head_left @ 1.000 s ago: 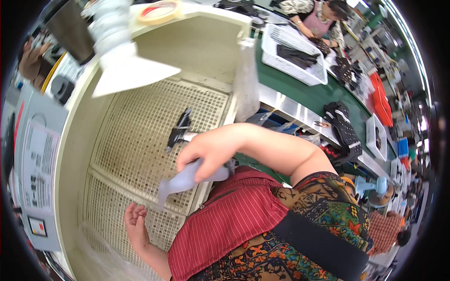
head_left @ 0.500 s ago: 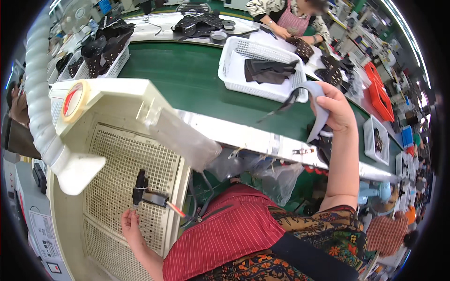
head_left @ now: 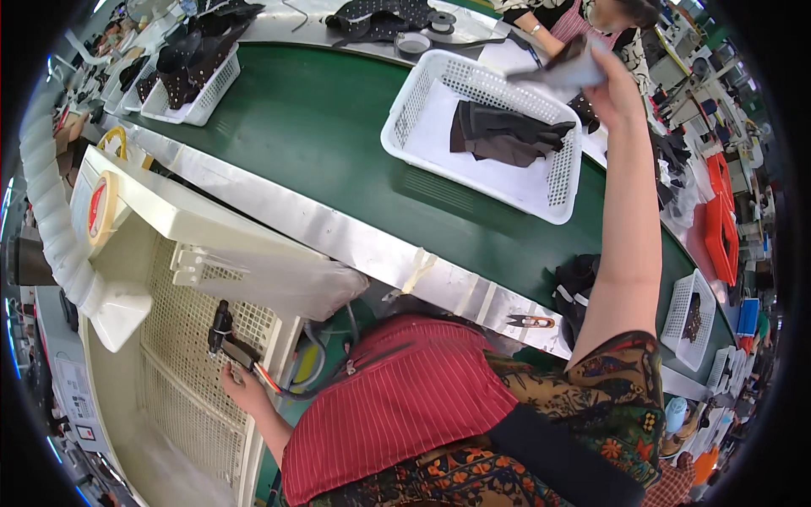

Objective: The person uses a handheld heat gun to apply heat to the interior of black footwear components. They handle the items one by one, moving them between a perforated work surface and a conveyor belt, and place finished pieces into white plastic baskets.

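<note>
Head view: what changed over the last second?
The right hand carried the grey piece from in front of the mesh booth, up across the green belt, and now holds it over the far edge of the white basket. Nothing was let go. The left hand stayed low at the booth by the black tool; the dark pieces stayed in the basket.
</note>
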Available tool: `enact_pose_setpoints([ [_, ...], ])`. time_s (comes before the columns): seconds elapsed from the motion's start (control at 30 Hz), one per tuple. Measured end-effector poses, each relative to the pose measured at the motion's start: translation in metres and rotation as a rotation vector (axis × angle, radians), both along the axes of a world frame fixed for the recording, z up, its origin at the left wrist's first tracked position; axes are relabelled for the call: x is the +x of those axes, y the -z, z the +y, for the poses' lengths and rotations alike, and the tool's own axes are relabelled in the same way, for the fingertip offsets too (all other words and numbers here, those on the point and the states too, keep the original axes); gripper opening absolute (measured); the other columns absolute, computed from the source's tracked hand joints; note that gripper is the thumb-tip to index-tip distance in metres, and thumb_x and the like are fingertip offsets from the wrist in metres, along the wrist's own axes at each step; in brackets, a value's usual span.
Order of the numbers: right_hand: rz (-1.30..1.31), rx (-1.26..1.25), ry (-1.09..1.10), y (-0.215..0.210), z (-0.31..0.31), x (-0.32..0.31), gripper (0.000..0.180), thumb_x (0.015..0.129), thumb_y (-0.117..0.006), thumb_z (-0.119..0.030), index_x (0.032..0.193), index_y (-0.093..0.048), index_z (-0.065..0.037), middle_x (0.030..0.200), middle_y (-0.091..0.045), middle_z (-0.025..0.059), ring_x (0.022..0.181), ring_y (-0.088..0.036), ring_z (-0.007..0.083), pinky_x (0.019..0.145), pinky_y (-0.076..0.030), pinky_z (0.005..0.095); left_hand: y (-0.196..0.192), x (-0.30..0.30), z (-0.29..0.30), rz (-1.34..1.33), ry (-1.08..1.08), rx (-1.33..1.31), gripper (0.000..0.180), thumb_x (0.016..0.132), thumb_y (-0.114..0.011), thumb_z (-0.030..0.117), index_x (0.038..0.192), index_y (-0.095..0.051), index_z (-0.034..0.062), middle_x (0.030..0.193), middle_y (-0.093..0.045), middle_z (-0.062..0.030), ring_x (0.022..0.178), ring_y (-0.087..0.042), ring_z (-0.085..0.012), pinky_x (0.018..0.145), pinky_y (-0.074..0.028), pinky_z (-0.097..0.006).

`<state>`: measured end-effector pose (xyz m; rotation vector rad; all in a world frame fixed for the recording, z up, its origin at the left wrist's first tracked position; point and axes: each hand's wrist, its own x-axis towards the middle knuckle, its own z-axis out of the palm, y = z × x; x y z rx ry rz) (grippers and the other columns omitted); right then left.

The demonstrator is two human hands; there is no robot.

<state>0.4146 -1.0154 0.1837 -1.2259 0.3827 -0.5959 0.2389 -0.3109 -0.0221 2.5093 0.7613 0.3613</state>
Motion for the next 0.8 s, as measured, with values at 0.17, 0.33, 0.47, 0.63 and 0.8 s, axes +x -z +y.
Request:
enact_pose_setpoints([
  [0.17, -0.263, -0.071, 0.011, 0.033, -0.022, 0.063, 0.025, 0.085, -0.061, -0.014, 0.109, -0.054, -0.006, 0.099, -0.060, 0.0043, 0.087, -0.058, 0.0156, 0.067, -0.050, 0.0313, 0.001, 0.004, -0.017, 0.104, -0.078, 0.211, 0.036, 0.087, -0.052, 0.011, 0.123, -0.051, 0.0033, 0.122, -0.053, -0.0153, 0.111, -0.052, -0.0311, 0.090, -0.043, -0.040],
  [0.33, 0.138, 0.336, 0.001, 0.174, 0.005, 0.085, 0.025, 0.082, -0.063, -0.014, 0.105, -0.054, -0.012, 0.095, -0.060, 0.0019, 0.084, -0.057, 0.0148, 0.063, -0.046, 0.0295, -0.010, 0.008, -0.030, 0.190, -0.187, 0.179, 0.036, 0.091, -0.046, 0.019, 0.124, -0.051, 0.0052, 0.123, -0.053, -0.0156, 0.106, -0.055, -0.0322, 0.087, -0.044, -0.040],
  [0.47, 0.360, 0.321, -0.015, 0.229, 0.026, 0.080, 0.021, 0.082, -0.061, -0.014, 0.103, -0.056, -0.013, 0.096, -0.059, 0.0021, 0.085, -0.055, 0.0155, 0.071, -0.043, 0.0325, -0.003, 0.006, -0.022, 0.175, -0.223, 0.171, 0.037, 0.090, -0.044, 0.019, 0.122, -0.052, 0.0037, 0.121, -0.054, -0.0165, 0.105, -0.055, -0.0331, 0.087, -0.043, -0.041],
  [0.63, 0.252, 0.511, -0.103, 0.225, 0.041, 0.092, 0.026, 0.083, -0.060, -0.014, 0.108, -0.054, -0.012, 0.103, -0.057, 0.0044, 0.097, -0.053, 0.0194, 0.083, -0.042, 0.0397, -0.007, 0.007, -0.029, 0.215, -0.250, 0.220, 0.030, 0.088, -0.047, 0.019, 0.112, -0.059, 0.0051, 0.108, -0.061, -0.0173, 0.096, -0.059, -0.0343, 0.081, -0.045, -0.042],
  [0.8, 0.152, 0.665, -0.112, 0.206, 0.056, 0.128, 0.028, 0.083, -0.062, -0.014, 0.110, -0.054, -0.013, 0.104, -0.058, 0.0029, 0.097, -0.055, 0.0188, 0.082, -0.045, 0.0353, -0.012, 0.012, -0.034, 0.161, -0.240, 0.238, 0.025, 0.088, -0.047, 0.018, 0.101, -0.062, 0.0034, 0.098, -0.064, -0.0170, 0.089, -0.060, -0.0354, 0.077, -0.046, -0.043],
])
